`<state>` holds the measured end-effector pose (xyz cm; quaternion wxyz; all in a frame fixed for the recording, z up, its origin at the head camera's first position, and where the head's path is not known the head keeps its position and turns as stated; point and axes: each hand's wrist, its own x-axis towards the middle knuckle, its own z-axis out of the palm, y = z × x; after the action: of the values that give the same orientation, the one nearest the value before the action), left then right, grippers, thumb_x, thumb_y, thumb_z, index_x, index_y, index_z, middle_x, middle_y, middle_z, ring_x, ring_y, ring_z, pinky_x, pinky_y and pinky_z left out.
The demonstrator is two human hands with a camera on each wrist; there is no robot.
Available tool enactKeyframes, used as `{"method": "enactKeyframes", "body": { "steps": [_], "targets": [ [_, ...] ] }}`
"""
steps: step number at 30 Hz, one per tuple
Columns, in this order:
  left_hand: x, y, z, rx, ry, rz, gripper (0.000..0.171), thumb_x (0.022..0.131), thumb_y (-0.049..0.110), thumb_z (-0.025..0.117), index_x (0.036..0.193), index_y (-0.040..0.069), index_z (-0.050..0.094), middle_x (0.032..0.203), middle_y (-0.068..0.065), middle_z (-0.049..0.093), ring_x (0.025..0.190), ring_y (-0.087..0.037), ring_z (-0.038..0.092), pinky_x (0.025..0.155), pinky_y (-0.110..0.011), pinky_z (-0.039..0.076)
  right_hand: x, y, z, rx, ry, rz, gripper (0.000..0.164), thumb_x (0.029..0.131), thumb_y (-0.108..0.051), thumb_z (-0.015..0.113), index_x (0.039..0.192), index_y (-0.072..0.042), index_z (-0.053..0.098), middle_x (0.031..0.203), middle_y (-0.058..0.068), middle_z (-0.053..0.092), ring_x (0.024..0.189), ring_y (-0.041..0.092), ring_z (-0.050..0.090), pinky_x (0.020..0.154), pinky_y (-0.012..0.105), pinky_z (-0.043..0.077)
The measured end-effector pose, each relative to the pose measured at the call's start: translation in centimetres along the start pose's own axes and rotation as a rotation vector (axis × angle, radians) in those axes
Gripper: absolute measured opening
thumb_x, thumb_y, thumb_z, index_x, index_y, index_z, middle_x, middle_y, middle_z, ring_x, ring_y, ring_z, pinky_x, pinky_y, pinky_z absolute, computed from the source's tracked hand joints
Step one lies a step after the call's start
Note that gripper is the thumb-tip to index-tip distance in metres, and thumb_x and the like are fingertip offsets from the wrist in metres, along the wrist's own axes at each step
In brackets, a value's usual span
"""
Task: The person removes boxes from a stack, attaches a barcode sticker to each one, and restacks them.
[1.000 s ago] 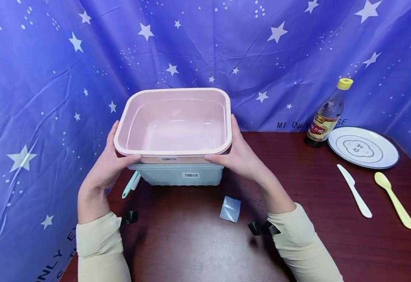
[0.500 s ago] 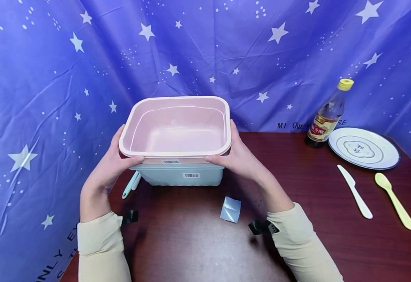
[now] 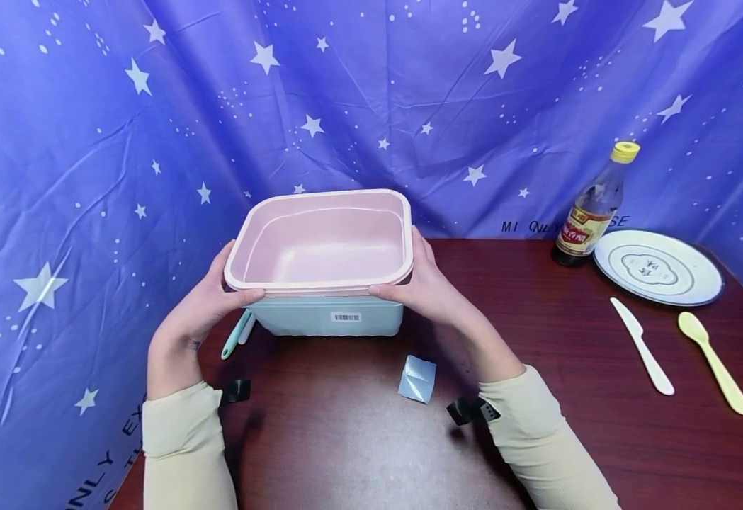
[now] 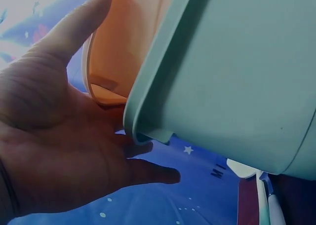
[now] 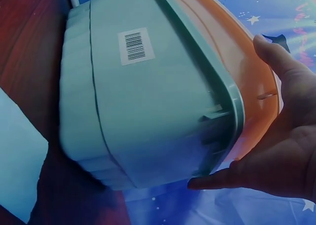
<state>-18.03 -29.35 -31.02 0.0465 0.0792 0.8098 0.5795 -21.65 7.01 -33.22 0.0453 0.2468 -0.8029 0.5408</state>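
Observation:
A pink rectangular basin (image 3: 320, 244) sits partly down inside a light-blue basin (image 3: 307, 316) that stands on the table; a barcode label is on the blue one's front. My left hand (image 3: 208, 297) grips the pink basin's left end, thumb on the front rim. At the right end my right hand (image 3: 428, 287) holds it the same way. The left wrist view shows the left fingers (image 4: 153, 171) spread below the pink wall, beside the blue rim. In the right wrist view the right thumb (image 5: 274, 52) lies against the pink basin's rim.
Handles of green and white utensils (image 3: 237, 334) poke out left of the blue basin. A small blue square (image 3: 417, 379) lies in front. At right are a sauce bottle (image 3: 584, 212), a plate (image 3: 658, 265), a white knife (image 3: 642, 347) and a yellow spoon (image 3: 715, 363). A starry curtain stands behind.
Both hands have lowered the pink basin further into the blue one. Its barcode label has gone out of sight behind the blue rim. The other things have stayed put.

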Motion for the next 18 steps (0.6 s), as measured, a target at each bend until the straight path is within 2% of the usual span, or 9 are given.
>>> {"method": "enactKeyframes", "body": {
  "steps": [4,10,18],
  "targets": [
    [0.2,-0.3,-0.1,0.006,-0.027,-0.012,0.102,0.091,0.009,0.071,0.163,0.022,0.001,0.164,-0.010,0.013,0.143,-0.035,0.024,0.113,-0.050,0.023,-0.1,0.3,0.3,-0.004,-0.002,0.016,0.113,0.076,-0.026,0.088,0.161,-0.014,0.014,0.161,0.015,0.017,0.148,0.025,0.007,0.118,0.051,0.018],
    [0.4,-0.8,0.1,0.000,-0.055,-0.026,0.099,0.090,0.007,0.072,0.163,0.016,0.005,0.160,-0.016,0.020,0.140,-0.036,0.027,0.112,-0.048,0.025,-0.2,0.9,0.5,-0.016,-0.011,0.041,0.114,0.074,-0.026,0.089,0.160,-0.010,0.016,0.161,0.016,0.018,0.148,0.026,0.007,0.119,0.049,0.019],
    [0.6,-1.4,0.0,0.047,-0.078,-0.057,0.103,0.088,0.010,0.075,0.162,0.011,0.002,0.159,-0.021,0.021,0.142,-0.037,0.026,0.115,-0.054,0.022,-0.6,1.2,0.9,-0.070,-0.047,0.079,0.117,0.074,-0.026,0.090,0.160,-0.007,0.013,0.161,0.020,0.017,0.148,0.030,0.010,0.117,0.051,0.025]
  ]
}}
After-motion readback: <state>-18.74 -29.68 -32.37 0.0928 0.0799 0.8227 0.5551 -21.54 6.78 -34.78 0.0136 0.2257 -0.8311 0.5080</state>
